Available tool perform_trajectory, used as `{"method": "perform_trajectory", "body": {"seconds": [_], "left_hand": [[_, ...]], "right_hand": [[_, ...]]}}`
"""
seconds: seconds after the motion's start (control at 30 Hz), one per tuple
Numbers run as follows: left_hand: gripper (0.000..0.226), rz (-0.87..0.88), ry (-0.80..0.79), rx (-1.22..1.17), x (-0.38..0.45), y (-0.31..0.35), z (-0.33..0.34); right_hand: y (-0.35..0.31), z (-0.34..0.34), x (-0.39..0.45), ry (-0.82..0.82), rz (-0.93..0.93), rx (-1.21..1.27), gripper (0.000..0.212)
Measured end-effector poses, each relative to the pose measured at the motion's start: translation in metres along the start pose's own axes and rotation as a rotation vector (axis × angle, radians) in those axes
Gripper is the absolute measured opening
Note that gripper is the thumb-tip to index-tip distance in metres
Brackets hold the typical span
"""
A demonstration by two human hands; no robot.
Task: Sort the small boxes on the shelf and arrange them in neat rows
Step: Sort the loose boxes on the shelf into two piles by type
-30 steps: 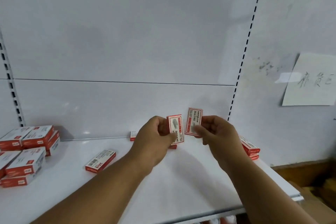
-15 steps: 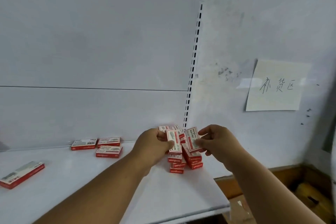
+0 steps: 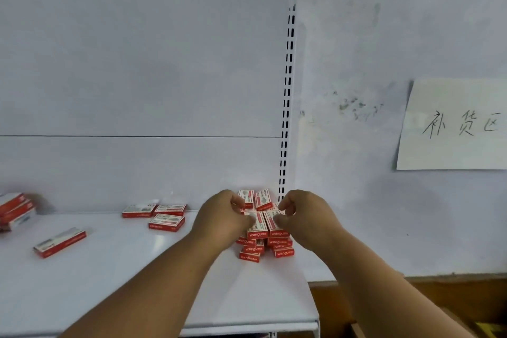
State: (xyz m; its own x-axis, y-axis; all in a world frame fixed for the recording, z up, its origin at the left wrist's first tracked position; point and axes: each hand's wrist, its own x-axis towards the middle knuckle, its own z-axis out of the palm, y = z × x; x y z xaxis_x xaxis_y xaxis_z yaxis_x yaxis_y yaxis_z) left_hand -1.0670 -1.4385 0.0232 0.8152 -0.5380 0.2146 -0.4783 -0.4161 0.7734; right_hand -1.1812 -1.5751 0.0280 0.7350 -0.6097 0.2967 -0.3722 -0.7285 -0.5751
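Red-and-white boxes: left hand (image 3: 223, 218) fingers pinch one box (image 3: 256, 225), right hand (image 3: 304, 218) fingers its neighbour (image 3: 275, 223).

One head-worn view (wide-angle) looks forward and slightly down, close to the white shelf (image 3: 109, 282) and wall (image 3: 356, 63).

Boxes (image 3: 257, 225): printed card, slight sheen. Shelf (image 3: 137, 277): smooth white painted metal, glossy. Wall (image 3: 356, 63): matt, scuffed. Sign (image 3: 452, 125): plain paper, matt
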Motion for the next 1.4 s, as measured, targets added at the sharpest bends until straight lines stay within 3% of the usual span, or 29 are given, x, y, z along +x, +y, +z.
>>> {"method": "perform_trajectory", "body": {"seconds": [0.37,0.67,0.87,1.0,1.1,1.17,1.27,1.4], "left_hand": [[0.023,0.052,0.090,0.116,-0.018,-0.040,-0.053],[0.020,0.053,0.088,0.200,0.000,-0.118,-0.136],[0.029,0.024,0.147,0.669,0.018,-0.196,-0.205],[0.037,-0.066,0.015,0.878,0.026,-0.220,-0.228],[0.035,-0.028,-0.026,0.810,0.032,-0.223,-0.233],[0.045,-0.008,-0.059,0.664,0.036,-0.223,-0.232],[0.041,0.049,-0.095,0.476,0.039,-0.215,-0.225],[0.020,0.059,-0.177,0.227,0.040,-0.204,-0.213]], "right_hand": [[-0.071,0.037,0.003,0.049,-0.298,0.059,0.014],[-0.145,0.103,0.013,-0.045,-0.299,-0.019,0.018],[-0.170,0.167,0.031,-0.195,-0.216,-0.304,0.026],[-0.165,0.180,0.030,-0.270,-0.127,-0.472,0.036],[-0.166,0.181,0.029,-0.217,-0.081,-0.501,0.026],[-0.168,0.180,0.029,-0.182,-0.038,-0.457,0.024],[-0.174,0.174,0.026,-0.187,-0.006,-0.341,0.044],[-0.175,0.177,0.018,-0.150,0.008,-0.261,0.018]]}}
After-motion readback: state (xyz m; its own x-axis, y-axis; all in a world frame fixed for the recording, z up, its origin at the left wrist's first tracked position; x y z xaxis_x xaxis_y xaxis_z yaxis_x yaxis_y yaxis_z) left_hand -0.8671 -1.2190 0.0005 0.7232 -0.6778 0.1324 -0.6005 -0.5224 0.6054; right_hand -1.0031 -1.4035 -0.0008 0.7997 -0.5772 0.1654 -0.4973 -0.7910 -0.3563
